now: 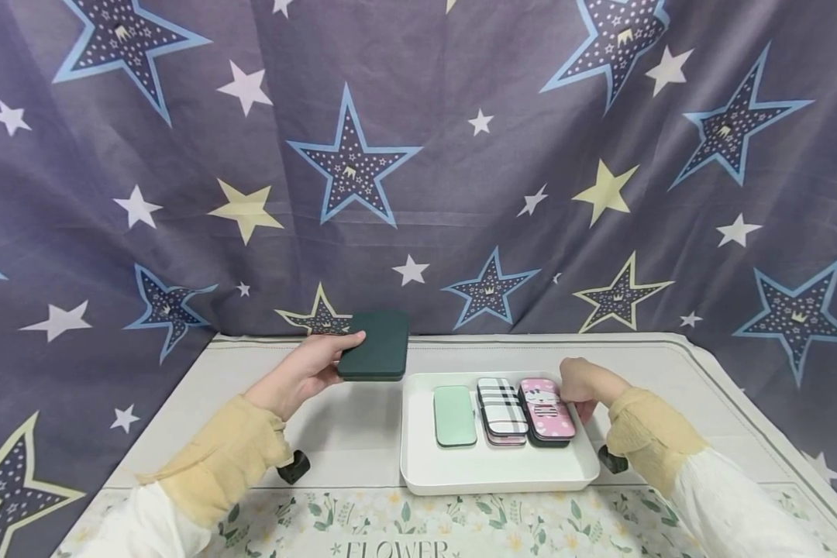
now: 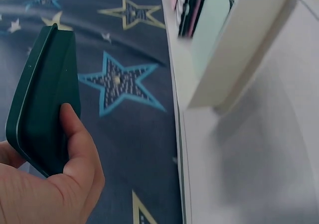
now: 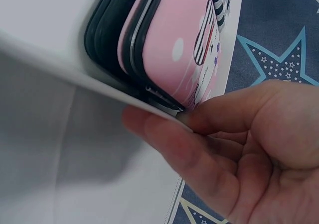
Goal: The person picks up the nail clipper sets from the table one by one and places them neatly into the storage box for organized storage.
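My left hand (image 1: 308,370) holds a dark green flat case (image 1: 375,346) above the table, left of a white tray (image 1: 502,489). In the left wrist view the thumb lies along one face of the green case (image 2: 47,94), the fingers mostly behind it. My right hand (image 1: 589,385) pinches the tray's right rim, thumb inside and fingers outside in the right wrist view. Closest to it is a pink case (image 1: 549,411) with white dots and a cartoon face, stacked on a dark one (image 3: 102,40). A plaid case (image 1: 504,407) on another case and a mint green case (image 1: 455,416) lie further left.
The table (image 1: 251,364) has a pale cover with a flowered front strip (image 1: 363,508) bearing the word FLOWER. Behind it hangs a dark star-patterned curtain (image 1: 432,201). Small black pieces (image 1: 294,467) show at both wrists.
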A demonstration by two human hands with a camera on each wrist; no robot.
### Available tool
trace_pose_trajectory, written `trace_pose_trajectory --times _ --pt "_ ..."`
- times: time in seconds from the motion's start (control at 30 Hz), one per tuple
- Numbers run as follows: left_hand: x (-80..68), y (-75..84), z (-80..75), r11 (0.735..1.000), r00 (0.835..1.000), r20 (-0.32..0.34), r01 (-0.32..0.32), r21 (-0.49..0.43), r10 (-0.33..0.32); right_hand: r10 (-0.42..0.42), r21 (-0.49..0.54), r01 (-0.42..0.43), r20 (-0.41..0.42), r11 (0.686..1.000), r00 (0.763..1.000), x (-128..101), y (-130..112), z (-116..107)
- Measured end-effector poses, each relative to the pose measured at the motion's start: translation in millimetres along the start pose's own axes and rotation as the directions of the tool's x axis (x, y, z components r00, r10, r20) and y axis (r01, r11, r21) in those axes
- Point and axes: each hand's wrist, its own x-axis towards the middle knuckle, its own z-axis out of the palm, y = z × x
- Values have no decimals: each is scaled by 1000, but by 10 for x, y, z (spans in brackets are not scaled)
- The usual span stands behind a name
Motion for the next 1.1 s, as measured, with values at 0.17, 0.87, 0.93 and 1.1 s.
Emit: trace_pose_trajectory --times 0.17,0.87,0.93,1.1 --pt "-28 -55 179 1000 1000 21 -2 -17 2 3 7 -3 6 1000 1000 -4 -2 -3" --pt "230 -579 764 997 996 67 56 47 -59 15 -32 -15 26 999 1000 -6 -8 -11" --pt "252 -617 801 995 996 75 50 87 -56 14 -33 -13 24 999 1000 -5 -3 -7" --pt "294 -701 871 987 995 80 39 158 -53 14 -37 -13 21 999 1000 6 4 -11"
